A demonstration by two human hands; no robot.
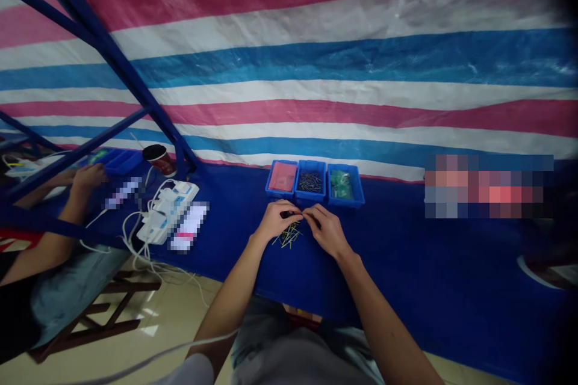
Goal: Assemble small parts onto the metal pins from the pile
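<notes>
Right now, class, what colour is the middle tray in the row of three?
The middle tray is blue, best seen in the head view.

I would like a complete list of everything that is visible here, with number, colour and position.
Striped sheet: one, red-white-blue, behind table
Table: one, blue, centre
Metal frame: one, blue, left
Bins: three, blue, beyond the hands
Packets: count unclear, pink in left bin, green in right
Dark nail-like pieces: many, grey, middle bin
Loose nail-like pieces: many, yellowish, near the hands
Power strips: count unclear, white, table's left
Cables: several, white, left
Cup: one, dark red, beside frame
Pixelated patches: three, mixed colours, two left, one right
Wooden stool: one, brown, lower left
Floor tiles: several, beige, lower left
Co-worker's hand: at least one, bare, far left
Left hand: one, bare, centre
Right hand: one, bare, beside left
</notes>
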